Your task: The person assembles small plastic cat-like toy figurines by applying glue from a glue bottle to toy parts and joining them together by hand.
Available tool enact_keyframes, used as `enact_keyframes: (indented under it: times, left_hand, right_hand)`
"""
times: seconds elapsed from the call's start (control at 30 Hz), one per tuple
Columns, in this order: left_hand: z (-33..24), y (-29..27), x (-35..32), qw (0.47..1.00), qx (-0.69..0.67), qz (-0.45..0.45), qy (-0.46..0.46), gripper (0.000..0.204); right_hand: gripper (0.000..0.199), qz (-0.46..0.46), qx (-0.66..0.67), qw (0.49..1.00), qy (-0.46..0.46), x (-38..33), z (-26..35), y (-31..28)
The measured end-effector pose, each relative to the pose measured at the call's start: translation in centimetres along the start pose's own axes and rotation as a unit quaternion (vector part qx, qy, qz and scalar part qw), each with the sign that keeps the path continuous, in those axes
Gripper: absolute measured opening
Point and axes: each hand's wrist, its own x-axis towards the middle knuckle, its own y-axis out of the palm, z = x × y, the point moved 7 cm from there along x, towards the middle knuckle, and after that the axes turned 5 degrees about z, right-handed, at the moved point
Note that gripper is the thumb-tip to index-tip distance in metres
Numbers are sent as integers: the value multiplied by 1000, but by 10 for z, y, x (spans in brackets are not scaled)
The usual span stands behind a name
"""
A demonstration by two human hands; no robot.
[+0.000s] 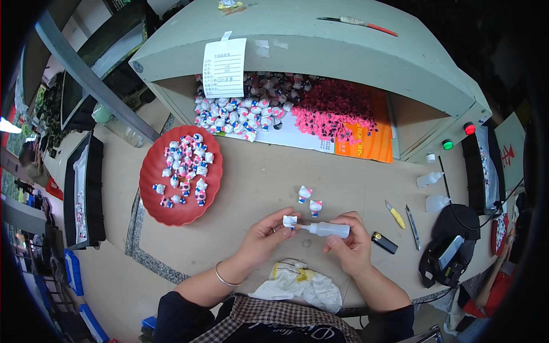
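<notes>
Between the fingers of my left hand (pixel 264 235) is a small white cat figurine (pixel 290 220). My right hand (pixel 353 244) grips a translucent squeeze bottle (pixel 330 230), its thin nozzle pointing left and reaching the figurine; whether the tip touches it I cannot tell. Just beyond my hands, two white-and-blue cat figurines with pink marks (pixel 309 200) stand on the table. A scalloped red bowl (pixel 150 197) to the left holds several more figurines. Near my wrists lies a crumpled white cloth (pixel 297 286) with yellow stains.
A pale cabinet (pixel 274 48) spans the back, with piles of white figurines (pixel 246 114) and pink pieces (pixel 331 111) inside. To the right lie a black lighter (pixel 384 243), yellow-handled knife (pixel 395 214), metal tool (pixel 413 227), small bottles (pixel 437 203) and a black bag (pixel 454 228) with a phone.
</notes>
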Motion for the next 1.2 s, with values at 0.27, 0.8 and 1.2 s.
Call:
enact_keyframes:
  times: [0.27, 0.8, 1.2]
  left_hand:
    - [4, -3, -2, 996, -75, -24, -41, 38]
    - [3, -1, -1, 996, -74, -12, -46, 37]
    - [3, -2, -2, 995, -90, -31, -38, 33]
  right_hand:
    - [21, -12, -129, 986, -101, -6, 1, 0]
    - [21, -10, -149, 980, -128, -3, 2, 1]
    - [21, -36, -189, 971, -143, -4, 3, -1]
